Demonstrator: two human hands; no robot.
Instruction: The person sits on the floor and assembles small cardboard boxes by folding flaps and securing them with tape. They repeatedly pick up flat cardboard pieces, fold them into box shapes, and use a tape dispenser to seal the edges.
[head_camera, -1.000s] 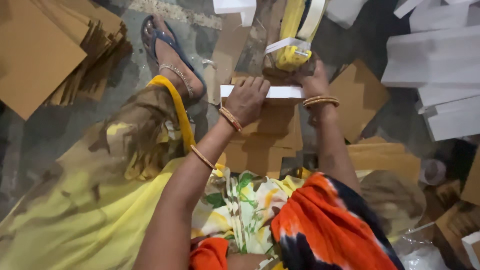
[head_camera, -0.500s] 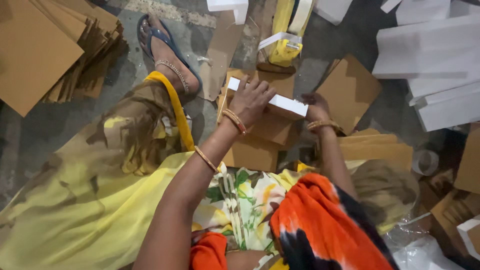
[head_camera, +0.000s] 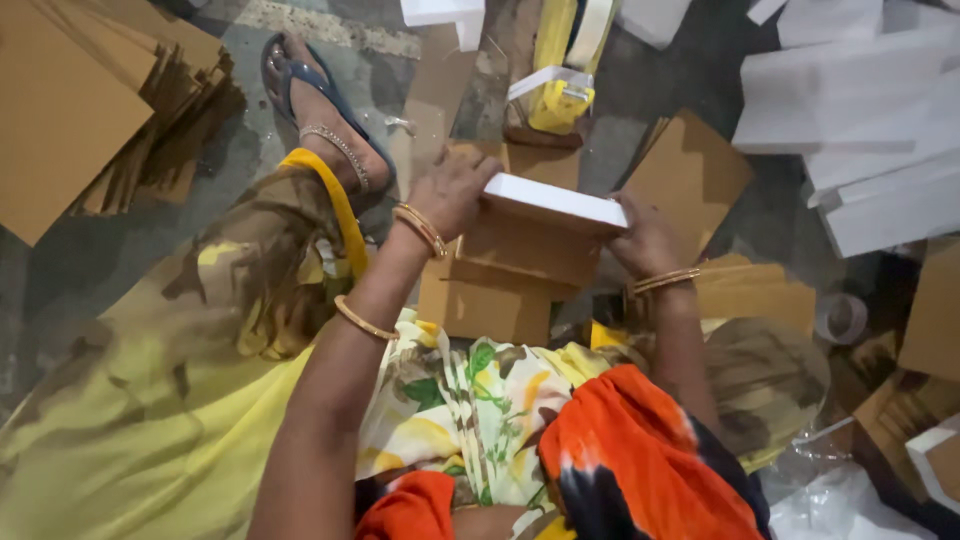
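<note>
- Nearest to you: your lap in orange, black and floral cloth (head_camera: 560, 440), both forearms reaching forward over it, thin bangles on each wrist.
- Your left hand (head_camera: 455, 190) is grasping the near-left end of the white slab (head_camera: 555, 200), fingers curled over its corner.
- Your right hand (head_camera: 645, 240) is clasped on the slab's other end, from below and behind. The fingertips are tucked under, so how deep that grip goes is hard to tell.
- The slab itself sits between your two hands, tilted, held just above the brown cardboard piece (head_camera: 515, 270) that lies under both hands on the floor.
- Progress, as I read it: the slab is in hand and lined up over the cardboard, but the cardboard looks still flat and unfolded around it. So the wrapping or boxing looks barely begun.
- Beyond your left hand: your foot in a blue sandal (head_camera: 325, 110) with an anklet, and further left a fanned stack of cardboard sheets (head_camera: 90, 110), seemingly untouched.
- Straight ahead of both hands: a yellow tool with white tape (head_camera: 560, 80), standing on the floor. What it is exactly I cannot make out.
- Beyond your right hand: a pile of white slabs (head_camera: 860, 130), cut off at the frame edge, so no count is possible.
- To the right of your right hand, a tape roll (head_camera: 842, 318) and clear plastic (head_camera: 850, 490), dim and partly out of view.
</note>
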